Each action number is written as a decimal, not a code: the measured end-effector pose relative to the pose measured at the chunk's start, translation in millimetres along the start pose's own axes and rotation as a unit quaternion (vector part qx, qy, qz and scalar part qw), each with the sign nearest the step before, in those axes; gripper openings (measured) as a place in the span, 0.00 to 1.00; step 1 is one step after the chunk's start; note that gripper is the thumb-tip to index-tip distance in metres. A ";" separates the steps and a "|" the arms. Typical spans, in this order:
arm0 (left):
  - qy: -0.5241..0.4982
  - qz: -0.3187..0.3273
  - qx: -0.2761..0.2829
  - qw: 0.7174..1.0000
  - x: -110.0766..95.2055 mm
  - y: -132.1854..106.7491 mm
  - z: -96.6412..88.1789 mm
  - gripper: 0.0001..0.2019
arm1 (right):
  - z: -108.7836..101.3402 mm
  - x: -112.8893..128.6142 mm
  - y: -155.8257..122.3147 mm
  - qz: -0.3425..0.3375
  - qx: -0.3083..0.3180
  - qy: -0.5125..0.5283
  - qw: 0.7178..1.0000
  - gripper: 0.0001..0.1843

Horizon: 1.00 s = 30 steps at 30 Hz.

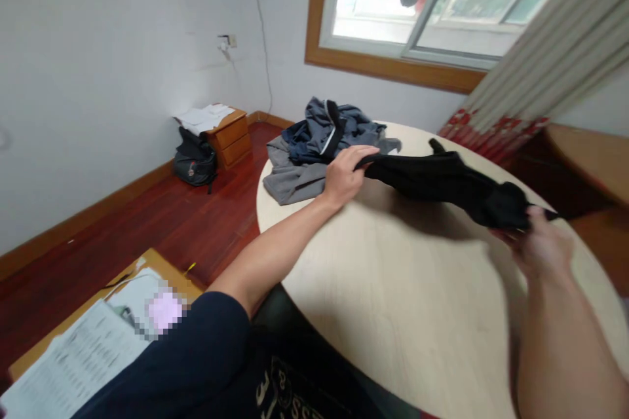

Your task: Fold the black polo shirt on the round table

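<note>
Black cloth, a dark garment (442, 180), hangs stretched between both hands just above the round pale table (393, 301), toward its far right part. The left hand (346, 177) pinches the garment's left end, fingers curled around the fabric. The right hand (538, 242), blurred, grips the bunched right end with closed fingers. Just beyond the left hand, a heap of grey and blue clothes (319, 144) lies at the table's far left edge.
</note>
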<state>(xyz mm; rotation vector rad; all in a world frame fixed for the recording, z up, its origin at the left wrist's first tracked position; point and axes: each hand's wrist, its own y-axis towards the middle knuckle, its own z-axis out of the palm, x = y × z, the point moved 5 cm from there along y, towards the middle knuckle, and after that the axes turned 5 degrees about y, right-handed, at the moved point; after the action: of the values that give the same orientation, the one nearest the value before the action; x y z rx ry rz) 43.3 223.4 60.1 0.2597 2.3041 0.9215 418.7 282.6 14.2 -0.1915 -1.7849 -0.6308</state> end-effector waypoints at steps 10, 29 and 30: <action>-0.021 0.008 -0.045 0.999 2.7 2.2 0.1 0.20 | -25.1 4.4 1.2 -0.003 -0.034 -0.198 0.980 0.11; 0.014 0.091 0.326 0.941 -8.6 -32.1 71.7 0.23 | 52.7 22.8 -49.3 -0.192 0.383 -0.183 0.885 0.10; 0.014 0.083 0.323 0.943 -9.4 -30.7 70.1 0.19 | 48.2 25.1 -45.9 -0.195 0.363 -0.174 0.894 0.11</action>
<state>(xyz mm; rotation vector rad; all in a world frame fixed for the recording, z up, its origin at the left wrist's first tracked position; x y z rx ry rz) 96.0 235.6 5.2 0.7268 2.5773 0.2068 350.2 263.8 14.3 0.6158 -2.3119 -0.1615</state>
